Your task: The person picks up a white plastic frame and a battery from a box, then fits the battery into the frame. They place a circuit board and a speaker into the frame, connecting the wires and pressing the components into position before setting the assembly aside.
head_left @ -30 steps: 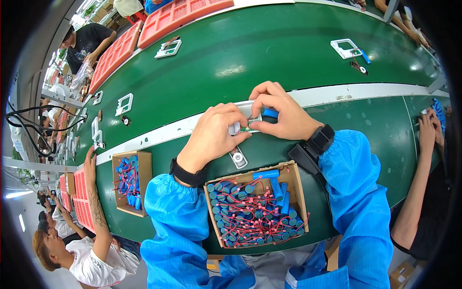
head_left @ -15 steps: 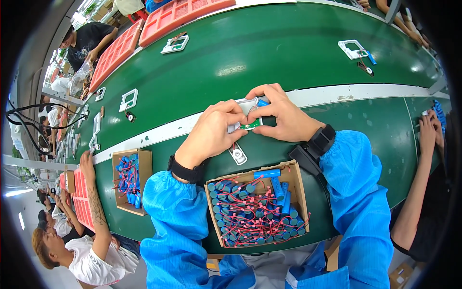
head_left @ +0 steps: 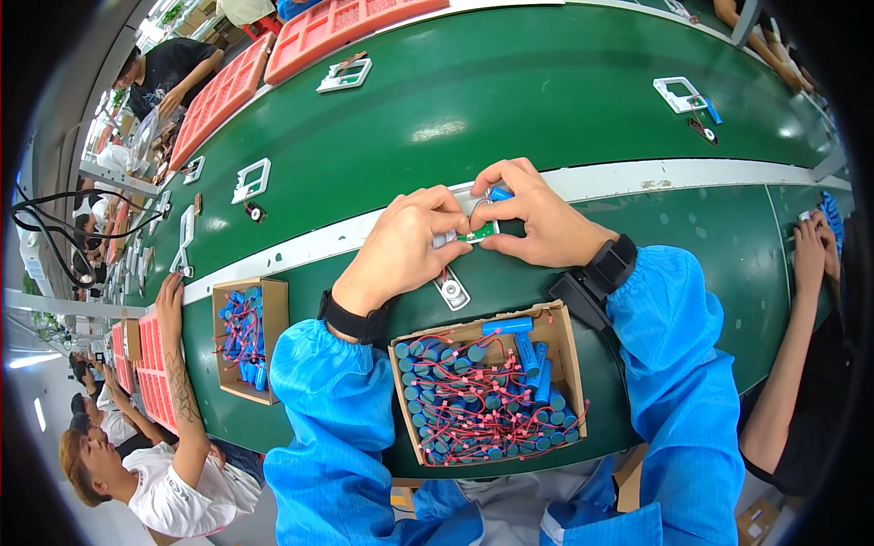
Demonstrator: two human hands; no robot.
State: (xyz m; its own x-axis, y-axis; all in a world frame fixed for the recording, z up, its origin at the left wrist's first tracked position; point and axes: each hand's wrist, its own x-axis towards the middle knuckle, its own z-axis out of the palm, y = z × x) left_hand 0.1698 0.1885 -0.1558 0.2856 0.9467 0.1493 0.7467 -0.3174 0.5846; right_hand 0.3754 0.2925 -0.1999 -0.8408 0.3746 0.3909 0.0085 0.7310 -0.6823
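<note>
Above the green bench, my left hand [head_left: 405, 241] and my right hand [head_left: 548, 218] grip a white plastic housing [head_left: 461, 195] from both sides. Inside it sit a green circuit board [head_left: 479, 234] and a blue battery cell [head_left: 500, 194]. My fingertips are pinched close together at the board, around thin wires; the fingers cover much of the housing. Just below lies a white oval piece with a round part [head_left: 452, 291], seemingly wired to the housing. Nearer to me stands a cardboard box [head_left: 580, 369] full of blue battery cells [head_left: 526, 355] with red leads.
Another box of blue cells [head_left: 278, 318] stands to the left. Beyond a white rail [head_left: 674, 176], a green conveyor belt [head_left: 546, 100] carries white frames [head_left: 251, 180] with wired parts. Pink trays [head_left: 218, 105] line its far side. Co-workers sit left and right; one arm [head_left: 182, 364] reaches in at left.
The white frames on the belt have shifted to the right. My hands stay nearly in place on the housing, with small finger movements at the circuit board.
</note>
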